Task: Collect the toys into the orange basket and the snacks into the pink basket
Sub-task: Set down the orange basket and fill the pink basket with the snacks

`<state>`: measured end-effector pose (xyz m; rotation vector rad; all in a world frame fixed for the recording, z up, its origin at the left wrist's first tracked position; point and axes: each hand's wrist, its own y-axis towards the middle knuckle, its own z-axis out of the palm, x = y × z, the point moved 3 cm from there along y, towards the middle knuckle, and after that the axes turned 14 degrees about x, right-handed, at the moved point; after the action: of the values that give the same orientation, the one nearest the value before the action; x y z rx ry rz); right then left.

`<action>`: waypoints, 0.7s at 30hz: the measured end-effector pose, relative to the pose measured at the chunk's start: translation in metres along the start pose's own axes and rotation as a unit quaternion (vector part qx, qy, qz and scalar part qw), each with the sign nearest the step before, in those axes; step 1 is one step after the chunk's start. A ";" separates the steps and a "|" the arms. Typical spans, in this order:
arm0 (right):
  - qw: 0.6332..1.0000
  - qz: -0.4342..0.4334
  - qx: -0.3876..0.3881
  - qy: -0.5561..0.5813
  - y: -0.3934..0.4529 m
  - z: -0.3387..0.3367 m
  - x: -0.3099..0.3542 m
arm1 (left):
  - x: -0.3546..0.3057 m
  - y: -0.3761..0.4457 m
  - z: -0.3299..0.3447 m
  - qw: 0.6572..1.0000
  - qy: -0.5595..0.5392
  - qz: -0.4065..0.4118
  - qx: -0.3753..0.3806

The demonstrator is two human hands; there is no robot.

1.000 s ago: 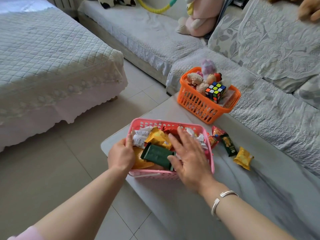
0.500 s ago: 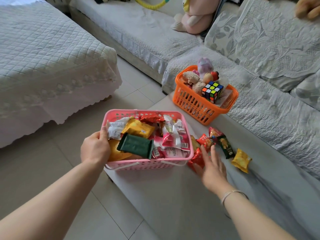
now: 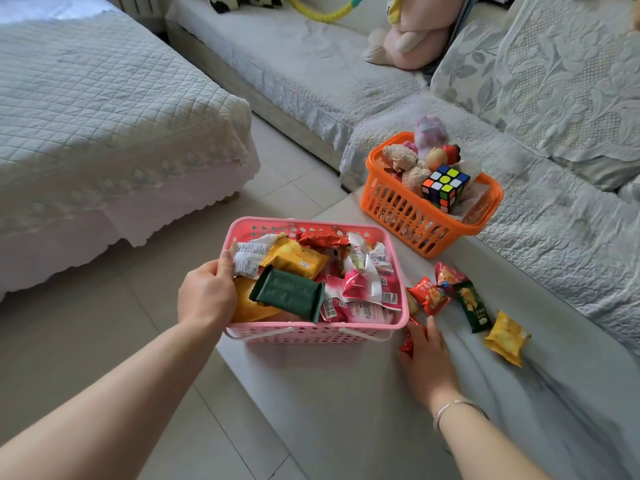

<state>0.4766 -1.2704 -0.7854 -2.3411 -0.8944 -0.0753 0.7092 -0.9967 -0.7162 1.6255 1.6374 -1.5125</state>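
Observation:
The pink basket [image 3: 311,332] stands at the table's left edge, full of snack packets, a dark green one [image 3: 287,299] on top. My left hand [image 3: 207,296] grips its left rim. My right hand [image 3: 427,362] lies on the table just right of the basket, fingers closing on a small red packet [image 3: 408,342]. More snacks lie loose on the table: a red packet [image 3: 429,295], another red one [image 3: 448,273], a dark green one [image 3: 472,306] and a yellow one [image 3: 507,337]. The orange basket [image 3: 408,216] farther back holds plush toys and a colour cube [image 3: 445,185].
The grey table [image 3: 346,410] meets a quilted sofa [image 3: 554,220] on the right. A bed [image 3: 86,126] with a white cover stands at the left across a tiled floor [image 3: 86,358]. A pink plush [image 3: 415,39] sits on the far sofa.
My right hand left the pink basket and came down on the table to its right, onto a red packet. My left hand has slid the basket toward the table's left edge.

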 end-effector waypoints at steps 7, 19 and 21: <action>1.000 -0.005 -0.030 0.000 -0.019 -0.008 -0.018 | 0.002 -0.014 0.005 1.000 -0.008 -0.009 -0.008; 0.943 -0.160 -0.284 0.062 -0.074 -0.103 0.022 | 0.008 -0.060 0.018 1.000 -0.016 -0.018 0.000; 0.936 -0.228 -0.266 0.020 -0.083 -0.104 0.059 | 0.009 -0.063 0.024 1.000 -0.015 -0.024 0.012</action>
<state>0.4875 -1.2478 -0.6421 -2.5352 -1.5353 -0.6233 0.6417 -0.9970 -0.7068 1.5788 1.6596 -1.5796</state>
